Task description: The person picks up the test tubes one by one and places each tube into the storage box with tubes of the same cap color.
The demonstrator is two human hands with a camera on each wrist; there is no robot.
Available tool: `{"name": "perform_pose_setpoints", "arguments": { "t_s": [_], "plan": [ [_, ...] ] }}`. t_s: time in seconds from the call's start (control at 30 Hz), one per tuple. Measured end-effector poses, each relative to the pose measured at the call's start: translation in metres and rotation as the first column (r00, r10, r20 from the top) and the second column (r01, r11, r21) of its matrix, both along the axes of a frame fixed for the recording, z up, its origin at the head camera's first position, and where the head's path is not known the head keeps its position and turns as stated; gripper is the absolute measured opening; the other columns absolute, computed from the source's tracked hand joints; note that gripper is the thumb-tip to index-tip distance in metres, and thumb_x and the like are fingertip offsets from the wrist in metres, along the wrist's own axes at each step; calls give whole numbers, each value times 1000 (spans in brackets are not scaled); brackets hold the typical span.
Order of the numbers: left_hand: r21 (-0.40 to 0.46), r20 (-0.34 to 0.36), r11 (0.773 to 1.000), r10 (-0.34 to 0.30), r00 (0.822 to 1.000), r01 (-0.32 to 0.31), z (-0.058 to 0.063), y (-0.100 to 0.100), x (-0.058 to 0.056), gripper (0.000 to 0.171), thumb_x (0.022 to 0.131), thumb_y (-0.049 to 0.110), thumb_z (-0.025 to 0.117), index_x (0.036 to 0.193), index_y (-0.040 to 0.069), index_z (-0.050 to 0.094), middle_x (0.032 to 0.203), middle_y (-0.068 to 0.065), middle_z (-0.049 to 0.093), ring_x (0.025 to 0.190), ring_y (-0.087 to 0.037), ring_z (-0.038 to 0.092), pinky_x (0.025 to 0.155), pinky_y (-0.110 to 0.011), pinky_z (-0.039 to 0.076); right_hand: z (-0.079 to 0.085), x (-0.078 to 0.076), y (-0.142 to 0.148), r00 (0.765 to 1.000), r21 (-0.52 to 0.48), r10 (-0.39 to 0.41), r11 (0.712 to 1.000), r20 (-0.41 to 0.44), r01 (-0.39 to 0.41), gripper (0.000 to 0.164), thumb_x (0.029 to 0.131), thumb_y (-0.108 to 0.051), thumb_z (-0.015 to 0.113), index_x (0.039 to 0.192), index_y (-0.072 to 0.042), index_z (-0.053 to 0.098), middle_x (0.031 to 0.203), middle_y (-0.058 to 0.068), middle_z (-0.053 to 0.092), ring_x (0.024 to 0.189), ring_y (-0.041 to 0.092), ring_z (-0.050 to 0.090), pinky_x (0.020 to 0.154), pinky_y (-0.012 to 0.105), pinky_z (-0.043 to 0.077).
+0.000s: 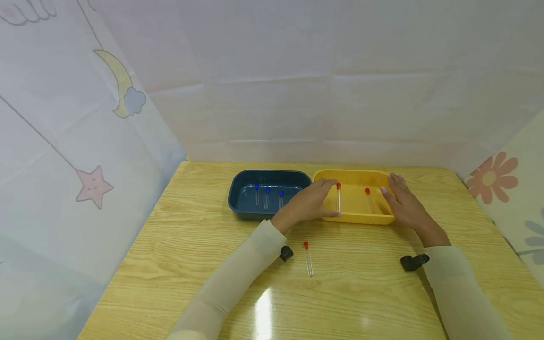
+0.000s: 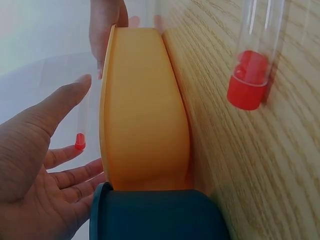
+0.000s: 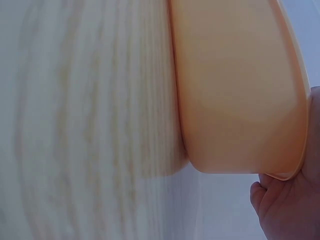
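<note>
My left hand (image 1: pixel 312 200) is over the left part of the yellow tray (image 1: pixel 359 218). Between its thumb and index finger it holds a clear test tube (image 1: pixel 339 200), the red cap at the index fingertip. In the left wrist view this tube's red cap (image 2: pixel 80 141) shows above the tray's rim. At the tray's right end my right hand (image 1: pixel 405 203) grips the rim, thumb over the inside and fingers outside. Another red-capped test tube (image 1: pixel 370 201) is inside the yellow tray. A further red-capped test tube (image 1: pixel 308 259) lies on the table, nearer to me.
A dark blue tray (image 1: pixel 238 213) stands left of the yellow one, side by side with it. Inside are several blue-capped test tubes (image 1: pixel 257 195), partly hidden by my left hand. Behind the wooden table (image 1: pixel 170 250) hangs a pale cloth (image 1: pixel 272 113).
</note>
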State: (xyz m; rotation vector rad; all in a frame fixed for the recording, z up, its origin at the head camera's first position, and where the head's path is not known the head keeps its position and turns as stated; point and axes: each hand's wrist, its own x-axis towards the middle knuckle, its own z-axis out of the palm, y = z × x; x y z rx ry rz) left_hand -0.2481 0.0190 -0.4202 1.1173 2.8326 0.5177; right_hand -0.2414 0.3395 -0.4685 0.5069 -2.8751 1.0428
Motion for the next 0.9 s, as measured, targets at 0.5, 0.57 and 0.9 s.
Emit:
{"name": "perform_pose_setpoints", "arguments": {
  "t_s": [0.5,0.57,0.9],
  "plan": [
    [-42,-40,999,11,999,-13,0,7,-3,96,88,66,67,161,17,29,158,-7,41,138,-19,47,103,-33,50,-2,-2,0,1000,19,-13,1000,13,13,68,113,-37,28,159,5,1,167,17,-11,152,35,-19,119,61,-8],
    [-48,-47,999,14,999,-16,0,9,-3,96,88,67,67,161,16,29,157,-7,43,136,-19,49,102,-33,50,-2,-2,0,1000,18,-13,1000,12,13,68,113,-37,28,159,5,1,167,17,-11,152,35,-19,119,62,-8],
    [-78,-74,997,20,997,-26,0,14,-4,96,87,68,66,160,16,30,152,-6,48,128,-17,55,93,-30,54,1,0,-2,1000,20,-11,1000,2,11,68,113,-38,29,158,5,1,167,19,-9,152,37,-18,119,62,-7]
  ]
}}
